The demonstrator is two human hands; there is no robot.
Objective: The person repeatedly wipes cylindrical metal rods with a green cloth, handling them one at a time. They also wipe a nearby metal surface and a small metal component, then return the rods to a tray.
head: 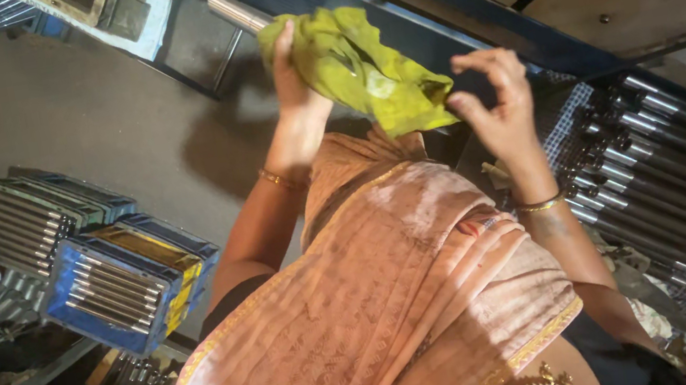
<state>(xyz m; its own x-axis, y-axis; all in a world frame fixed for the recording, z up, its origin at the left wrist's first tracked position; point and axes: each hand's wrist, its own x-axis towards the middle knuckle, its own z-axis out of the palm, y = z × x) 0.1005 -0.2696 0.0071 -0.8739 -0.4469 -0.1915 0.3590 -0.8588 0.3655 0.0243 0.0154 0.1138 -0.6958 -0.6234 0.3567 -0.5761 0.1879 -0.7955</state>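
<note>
Yellow-green rag (360, 69) between both hands, seemingly unobstructed.

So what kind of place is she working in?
Probably a metal workshop or factory. Shiny steel rods lie stacked in rows, more fill a blue plastic crate, and both hands hold a yellow-green cleaning rag.

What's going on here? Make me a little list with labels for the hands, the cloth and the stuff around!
left hand: grips one end of the cloth
right hand: fingers spread, pinching the other end
cloth: yellow-green, crumpled, held up between both hands
metal rods: shiny, stacked in rows at the right
blue crate: filled with more rods, at the left
drape: peach fabric, over the person's front
</note>
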